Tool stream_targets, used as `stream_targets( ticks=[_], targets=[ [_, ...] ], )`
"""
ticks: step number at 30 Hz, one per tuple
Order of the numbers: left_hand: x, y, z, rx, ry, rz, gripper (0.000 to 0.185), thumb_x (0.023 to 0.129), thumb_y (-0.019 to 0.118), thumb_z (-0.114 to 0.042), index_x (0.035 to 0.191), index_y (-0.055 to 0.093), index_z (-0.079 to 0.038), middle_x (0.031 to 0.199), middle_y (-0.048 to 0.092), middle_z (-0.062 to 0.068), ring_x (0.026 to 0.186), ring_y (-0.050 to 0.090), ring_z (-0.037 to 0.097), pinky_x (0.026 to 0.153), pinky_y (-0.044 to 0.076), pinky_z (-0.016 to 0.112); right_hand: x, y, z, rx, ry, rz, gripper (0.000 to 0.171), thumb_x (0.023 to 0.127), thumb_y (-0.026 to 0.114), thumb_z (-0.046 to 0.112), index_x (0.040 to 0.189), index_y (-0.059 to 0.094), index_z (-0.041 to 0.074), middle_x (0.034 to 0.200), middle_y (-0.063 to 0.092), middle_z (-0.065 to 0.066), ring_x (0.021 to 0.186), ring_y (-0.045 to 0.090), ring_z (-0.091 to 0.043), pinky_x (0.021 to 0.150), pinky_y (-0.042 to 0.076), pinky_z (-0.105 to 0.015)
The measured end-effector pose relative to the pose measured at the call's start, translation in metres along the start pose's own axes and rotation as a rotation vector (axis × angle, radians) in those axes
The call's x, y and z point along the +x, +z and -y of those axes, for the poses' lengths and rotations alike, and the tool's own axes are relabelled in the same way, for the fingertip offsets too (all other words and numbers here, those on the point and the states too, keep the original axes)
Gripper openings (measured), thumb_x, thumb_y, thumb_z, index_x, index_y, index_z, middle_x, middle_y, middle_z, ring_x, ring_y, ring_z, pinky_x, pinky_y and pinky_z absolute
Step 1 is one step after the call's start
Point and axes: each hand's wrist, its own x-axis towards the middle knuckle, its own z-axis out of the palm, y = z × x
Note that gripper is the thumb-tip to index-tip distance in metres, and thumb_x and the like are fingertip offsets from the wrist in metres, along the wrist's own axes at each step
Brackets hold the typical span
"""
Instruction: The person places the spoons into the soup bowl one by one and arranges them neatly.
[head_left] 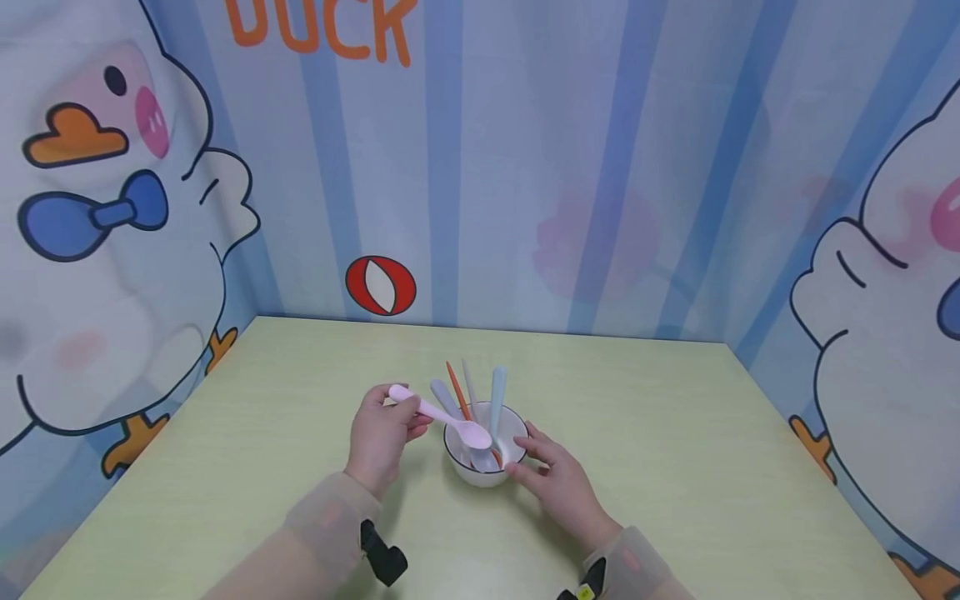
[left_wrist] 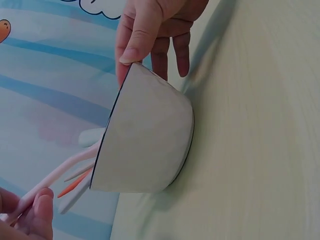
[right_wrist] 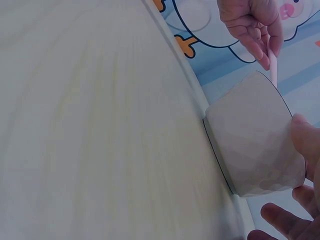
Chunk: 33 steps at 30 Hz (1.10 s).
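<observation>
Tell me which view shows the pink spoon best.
The head view: the whole pink spoon shows, left hand pinching its handle, bowl end over the white bowl. The wrist views catch only parts of its handle.

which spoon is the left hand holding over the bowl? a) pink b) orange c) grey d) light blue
a: the left hand pinches the handle of the pale pink plastic spoon, its scoop over the small white bowl; the other spoons stand in the bowl untouched.
</observation>
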Motion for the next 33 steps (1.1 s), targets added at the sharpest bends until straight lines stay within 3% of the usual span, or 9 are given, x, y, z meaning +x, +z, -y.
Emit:
stream_targets(
  ticks=[16, 33],
  targets=[
    [0.002, 0.011, 0.017, 0.102, 0.033, 0.04, 0.033, 0.09, 0.061, -0.004, 0.121, 0.052, 0.003, 0.089, 0.066, 0.016, 0.07, 0.066, 0.015, 0.065, 0.056, 0.026, 0.001, 0.0, -0.002, 0.008, 0.009, 0.009, 0.047, 0.086, 0.073, 0.031, 0.126, 0.063, 0.01, 0.152, 0.036, -0.005, 0.138, 0.035, -0.03, 0.097, 0.045, -0.05],
    [0.016, 0.011, 0.018, 0.291, -0.015, 0.115, 0.052, 0.091, 0.064, -0.009, 0.137, 0.044, 0.005, 0.094, 0.065, 0.015, 0.074, 0.065, 0.016, 0.072, 0.056, 0.028, 0.001, 0.0, -0.002, 0.02, 0.01, 0.004, 0.047, 0.085, 0.074, 0.031, 0.125, 0.064, 0.009, 0.152, 0.037, -0.004, 0.137, 0.036, -0.03, 0.096, 0.046, -0.05]
  ],
)
